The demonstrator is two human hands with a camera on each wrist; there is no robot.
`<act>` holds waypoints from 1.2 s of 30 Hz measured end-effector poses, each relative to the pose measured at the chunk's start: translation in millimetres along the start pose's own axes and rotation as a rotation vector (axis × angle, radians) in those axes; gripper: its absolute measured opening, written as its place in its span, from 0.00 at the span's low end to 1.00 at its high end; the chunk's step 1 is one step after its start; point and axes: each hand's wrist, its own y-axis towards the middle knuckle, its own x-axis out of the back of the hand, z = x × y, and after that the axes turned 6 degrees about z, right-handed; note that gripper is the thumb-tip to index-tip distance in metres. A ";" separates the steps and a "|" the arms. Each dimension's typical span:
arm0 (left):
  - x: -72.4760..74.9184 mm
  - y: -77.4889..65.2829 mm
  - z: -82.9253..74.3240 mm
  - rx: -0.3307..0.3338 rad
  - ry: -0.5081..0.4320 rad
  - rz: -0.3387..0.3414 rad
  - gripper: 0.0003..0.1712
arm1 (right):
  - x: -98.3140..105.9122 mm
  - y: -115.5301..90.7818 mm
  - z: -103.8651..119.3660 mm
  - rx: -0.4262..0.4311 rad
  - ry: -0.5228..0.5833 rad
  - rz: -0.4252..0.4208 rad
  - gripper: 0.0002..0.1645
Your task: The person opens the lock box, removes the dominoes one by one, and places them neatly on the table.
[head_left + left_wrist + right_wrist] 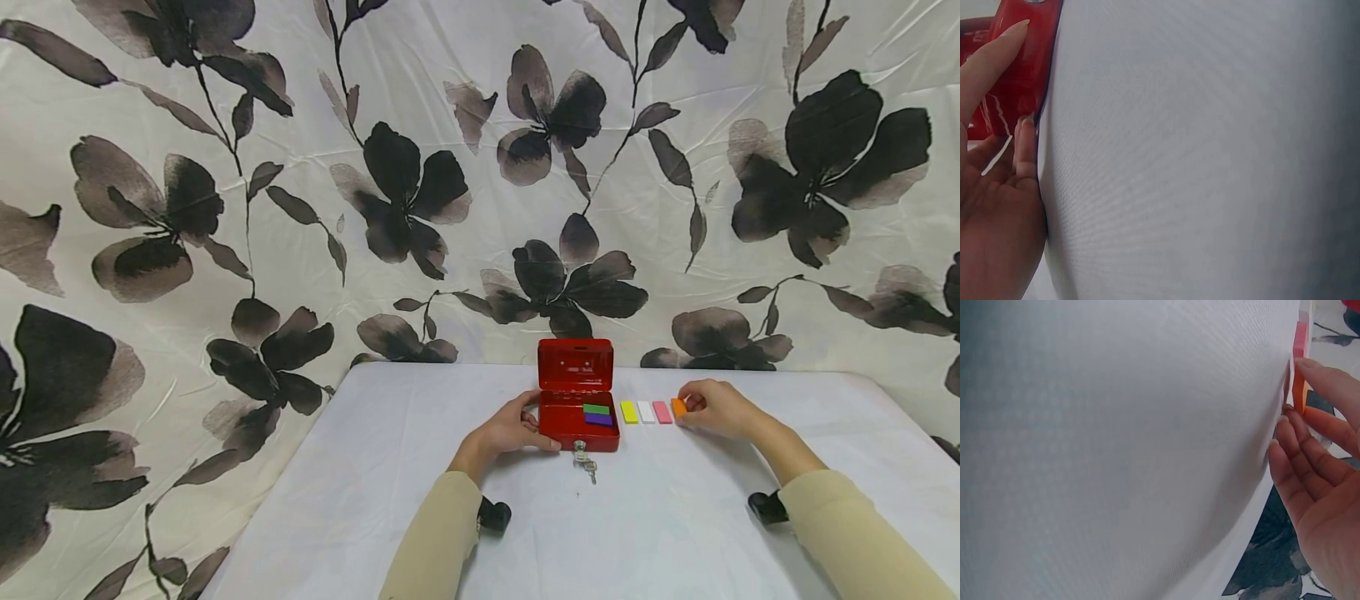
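Note:
A small red cash box (pixel 578 443) stands on the table with its lid raised. Inside it lie a green block (pixel 596 409) and a purple block (pixel 598 419). My left hand (pixel 507 427) holds the box at its front left corner, thumb on the front wall and fingers along the side; the left wrist view shows the thumb against the red metal (pixel 1022 69). To the right of the box, my right hand (pixel 722 408) pinches an orange block (pixel 678 407) between thumb and forefinger. Its other fingers lie close to the tabletop in the right wrist view.
Between box and right hand stand a yellow block (pixel 629 412), a white block (pixel 646 412) and a pink block (pixel 662 412) in a row. Keys (pixel 588 464) hang from the box's front lock. A white cloth covers the table (pixel 600 542); a floral curtain (pixel 480 208) hangs behind.

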 end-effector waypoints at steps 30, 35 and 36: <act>-0.1 0.6 1.5 0.007 -0.002 -0.005 0.57 | 2.4 -0.1 5.4 -0.010 0.003 0.055 0.21; -0.6 1.8 2.7 0.011 0.009 -0.006 0.57 | 2.4 -0.9 6.6 -0.019 0.014 0.058 0.21; -0.6 1.9 2.7 0.012 0.011 -0.006 0.57 | 2.4 -1.1 6.9 -0.020 0.015 0.057 0.21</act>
